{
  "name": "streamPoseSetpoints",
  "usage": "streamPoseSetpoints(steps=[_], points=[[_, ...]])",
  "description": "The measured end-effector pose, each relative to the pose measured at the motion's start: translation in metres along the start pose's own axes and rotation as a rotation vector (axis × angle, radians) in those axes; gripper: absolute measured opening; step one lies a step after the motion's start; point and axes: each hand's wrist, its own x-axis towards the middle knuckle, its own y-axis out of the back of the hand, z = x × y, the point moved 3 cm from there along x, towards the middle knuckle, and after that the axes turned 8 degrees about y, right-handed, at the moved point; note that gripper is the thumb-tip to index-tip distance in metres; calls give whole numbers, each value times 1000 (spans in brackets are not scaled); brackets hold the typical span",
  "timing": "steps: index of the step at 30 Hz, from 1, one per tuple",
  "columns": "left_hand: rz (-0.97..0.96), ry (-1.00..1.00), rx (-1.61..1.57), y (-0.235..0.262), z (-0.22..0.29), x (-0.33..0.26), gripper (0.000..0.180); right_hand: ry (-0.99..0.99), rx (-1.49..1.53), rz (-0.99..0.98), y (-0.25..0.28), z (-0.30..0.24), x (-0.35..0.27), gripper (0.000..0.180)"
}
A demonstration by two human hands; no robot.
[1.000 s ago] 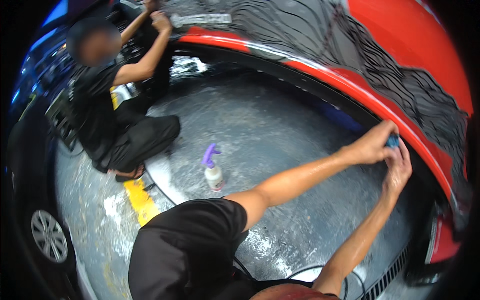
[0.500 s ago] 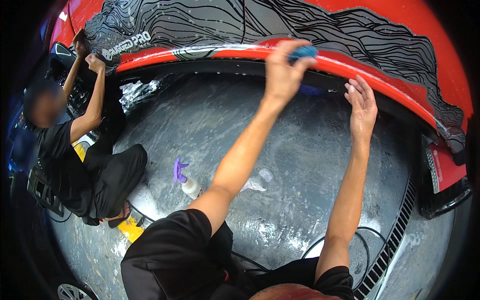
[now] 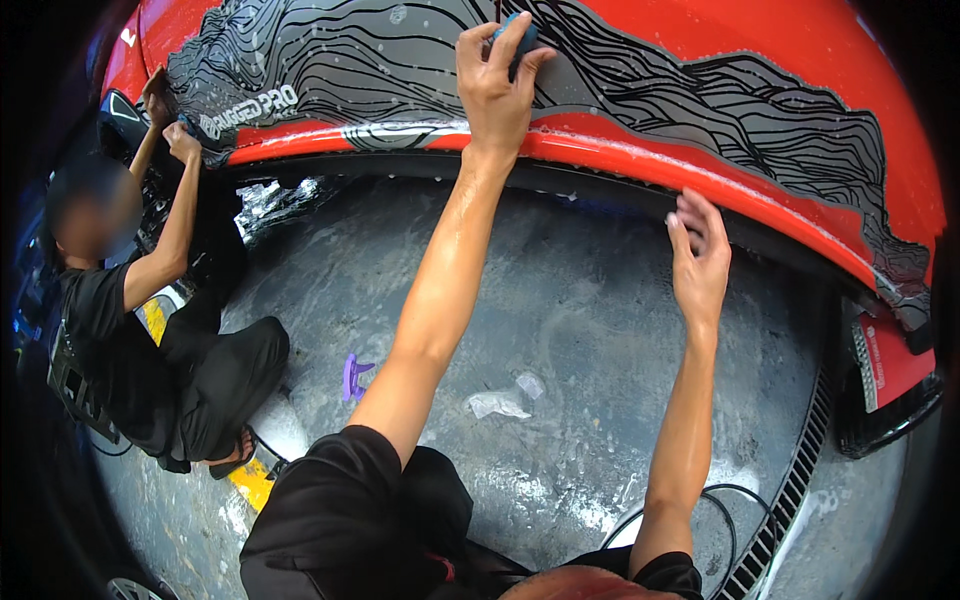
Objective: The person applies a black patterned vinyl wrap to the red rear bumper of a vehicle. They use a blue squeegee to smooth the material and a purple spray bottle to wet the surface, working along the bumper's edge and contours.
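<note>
My left hand [image 3: 492, 108] is closed around a small rounded blue sponge-like block [image 3: 517, 35] and presses it to the side of a red car [image 3: 640, 172]. Under it lies a grey decal with black wavy lines [image 3: 375, 65], wet and dotted with droplets. White foam runs along the red sill below. Just under that sill, to the right, my right hand [image 3: 700, 262] holds nothing. Its fingers are loosely bent and apart, slightly blurred, near the black lower edge.
At the left another person [image 3: 120, 330] sits low with both hands at the car. A purple spray trigger [image 3: 352, 378] shows beside my left forearm. Crumpled whitish scraps [image 3: 498, 404] lie on the wet grey floor. A drain grate [image 3: 775, 515], black hose [image 3: 735, 490] and red mud flap [image 3: 880, 360] are right.
My left hand has moved up and left with the blue block, from the red sill onto the grey decal. My right hand has dropped slightly and shifted left.
</note>
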Motion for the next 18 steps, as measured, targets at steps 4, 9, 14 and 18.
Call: streamPoseSetpoints(steps=[4, 9, 14, 18], points=[[6, 46, 134, -10, 16, -14, 50, 694, -365, 33, -28, -60, 90, 41], [29, 52, 56, -11, 12, -13, 53, 903, -871, 197, -50, -85, 172, 52], [92, 39, -41, 8, -2, 19, 50, 920, -950, 235, -55, -78, 173, 50], [-37, -222, 37, -2, 18, 11, 45, 931, -932, 247, -56, -82, 172, 52]])
